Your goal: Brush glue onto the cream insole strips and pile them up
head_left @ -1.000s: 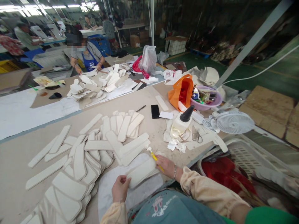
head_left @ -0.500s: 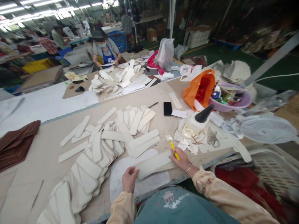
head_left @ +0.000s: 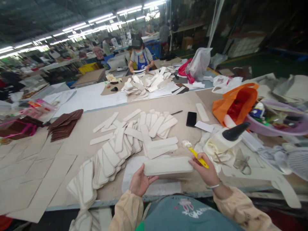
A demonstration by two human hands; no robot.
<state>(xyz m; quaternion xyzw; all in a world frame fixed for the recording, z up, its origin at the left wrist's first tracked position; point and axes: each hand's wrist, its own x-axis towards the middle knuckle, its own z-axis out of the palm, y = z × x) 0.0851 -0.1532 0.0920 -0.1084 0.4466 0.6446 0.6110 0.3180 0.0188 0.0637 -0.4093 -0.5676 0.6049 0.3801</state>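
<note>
Between my hands is a small stack of long white padded strips (head_left: 168,166) with rounded corners, held level over a white sheet (head_left: 154,187). My left hand (head_left: 141,181) grips the stack's left end, thumb on top and fingers underneath. At the right end, the fingertips of my right hand (head_left: 205,168) pinch the strips. That same hand also holds a yellow-handled brush (head_left: 199,157), whose bristles are coated in something white and point away from me. Many more such strips lie in an overlapping pile (head_left: 113,157) to the left and ahead.
A white glue bottle (head_left: 218,141) with a black nozzle lies tilted at right. Beyond are a phone (head_left: 191,119), an orange bag (head_left: 234,102) and a purple basin (head_left: 279,128). Brown pieces (head_left: 64,123) are stacked left. A co-worker (head_left: 141,57) handles strips across the table.
The strips are lifted off the white sheet and levelled. My left hand has turned palm up under their end. My view has swung left; the brush stays in my right hand.
</note>
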